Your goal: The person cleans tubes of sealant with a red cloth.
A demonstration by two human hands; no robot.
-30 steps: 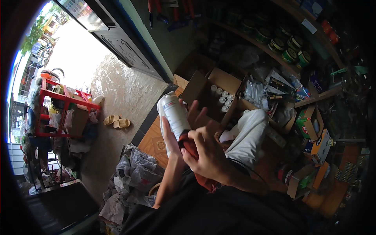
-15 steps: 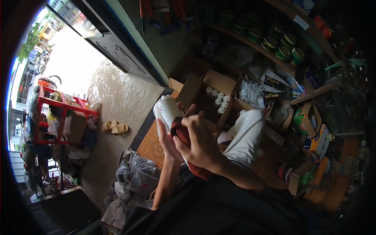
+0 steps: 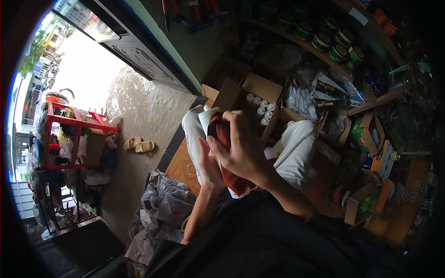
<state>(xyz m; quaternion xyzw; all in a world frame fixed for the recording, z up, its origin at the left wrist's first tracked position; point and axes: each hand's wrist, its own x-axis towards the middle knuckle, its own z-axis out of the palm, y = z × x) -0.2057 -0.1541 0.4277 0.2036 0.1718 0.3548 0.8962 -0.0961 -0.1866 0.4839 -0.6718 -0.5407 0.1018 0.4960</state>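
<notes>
A white cylindrical tube (image 3: 205, 118) with a small pale knob at its top end stands tilted between my hands, over my lap. My left hand (image 3: 209, 166) supports it from the left and below, thumb and fingers against its side. A dark red cloth (image 3: 224, 139) is wrapped along the tube and covers most of it. My right hand (image 3: 242, 150) is closed over this cloth, pressing it to the tube with fingers curled near the top. The cloth's lower end hangs just above my dark shirt.
An open cardboard box (image 3: 262, 85) with several white cylinders (image 3: 261, 111) is in front of me. Clear-wrapped tubes (image 3: 300, 99) lie to its right. Green tins (image 3: 338, 52) line a shelf. Crumpled plastic bags (image 3: 169, 199) are at left, sandals (image 3: 139, 144) by the doorway.
My right hand and the red cloth have moved up along the tube, which now shows only at its top end. The tube has shifted slightly right.
</notes>
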